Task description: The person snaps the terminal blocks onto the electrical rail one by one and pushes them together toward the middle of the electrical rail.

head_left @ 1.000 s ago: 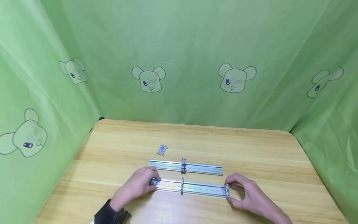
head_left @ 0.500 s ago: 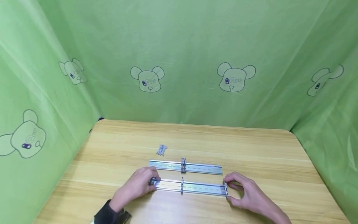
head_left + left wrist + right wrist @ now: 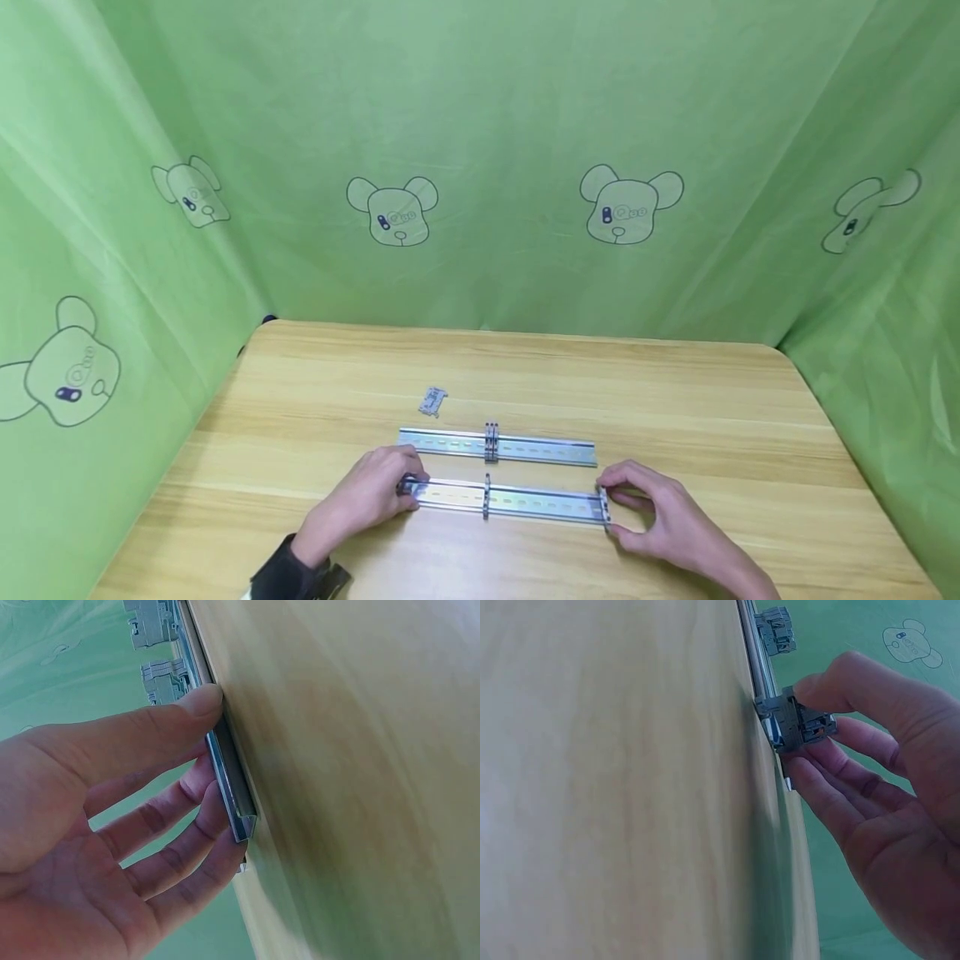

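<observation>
A slotted metal DIN rail (image 3: 450, 494) lies along the near part of the table. My left hand (image 3: 375, 492) grips its left end, thumb on the near edge and fingers on the far edge, as the left wrist view shows. At the right end, my right hand (image 3: 660, 512) pinches a thin grey terminal block (image 3: 795, 720) between thumb and fingers; the block sits across the rail. Another terminal block (image 3: 487, 497) stands across the middle of this rail. Behind lies a second DIN rail (image 3: 540, 451), with terminal blocks (image 3: 491, 442) side by side near its middle.
One loose grey terminal block (image 3: 432, 402) lies flat on the wooden table (image 3: 637, 383), behind the second rail. Green cloth (image 3: 487, 275) with printed bear heads hangs along the back and both sides of the table.
The head view has shifted slightly. Between the frames, both hands keep their hold at the two rail ends, and the right hand's terminal block has hardly moved.
</observation>
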`<state>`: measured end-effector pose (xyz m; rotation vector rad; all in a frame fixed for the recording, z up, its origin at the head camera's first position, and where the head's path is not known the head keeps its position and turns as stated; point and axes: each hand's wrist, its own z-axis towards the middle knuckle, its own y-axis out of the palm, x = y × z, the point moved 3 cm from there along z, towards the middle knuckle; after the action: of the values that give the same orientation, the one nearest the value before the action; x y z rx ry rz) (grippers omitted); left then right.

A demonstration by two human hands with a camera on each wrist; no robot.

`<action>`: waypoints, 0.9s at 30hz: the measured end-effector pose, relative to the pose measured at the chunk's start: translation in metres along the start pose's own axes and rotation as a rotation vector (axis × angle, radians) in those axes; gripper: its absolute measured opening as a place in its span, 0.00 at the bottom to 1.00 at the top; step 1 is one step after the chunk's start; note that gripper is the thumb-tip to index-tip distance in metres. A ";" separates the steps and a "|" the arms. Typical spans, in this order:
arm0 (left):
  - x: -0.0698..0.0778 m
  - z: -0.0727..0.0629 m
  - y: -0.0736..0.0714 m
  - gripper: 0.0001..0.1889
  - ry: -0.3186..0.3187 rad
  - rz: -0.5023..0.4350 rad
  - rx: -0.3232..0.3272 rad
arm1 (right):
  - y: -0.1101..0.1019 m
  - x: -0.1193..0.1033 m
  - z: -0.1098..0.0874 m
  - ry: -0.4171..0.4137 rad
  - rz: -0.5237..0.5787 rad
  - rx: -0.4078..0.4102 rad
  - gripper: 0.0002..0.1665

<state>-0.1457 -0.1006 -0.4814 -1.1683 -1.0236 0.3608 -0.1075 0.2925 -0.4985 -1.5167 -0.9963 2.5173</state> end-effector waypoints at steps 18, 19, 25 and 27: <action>0.002 0.000 -0.002 0.15 -0.017 -0.012 -0.003 | 0.022 -0.010 0.018 -0.026 -0.070 0.006 0.33; 0.002 -0.001 -0.002 0.15 -0.018 -0.013 -0.003 | 0.024 -0.011 0.020 -0.022 -0.089 0.003 0.33; 0.002 -0.001 -0.002 0.16 -0.018 -0.017 -0.003 | 0.035 -0.017 0.033 -0.021 -0.167 -0.004 0.33; 0.002 -0.001 -0.002 0.16 -0.018 -0.015 -0.002 | 0.038 -0.018 0.038 -0.023 -0.176 -0.007 0.32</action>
<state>-0.1445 -0.1001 -0.4787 -1.1602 -1.0476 0.3593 -0.1173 0.2370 -0.4928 -1.3400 -1.0902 2.4177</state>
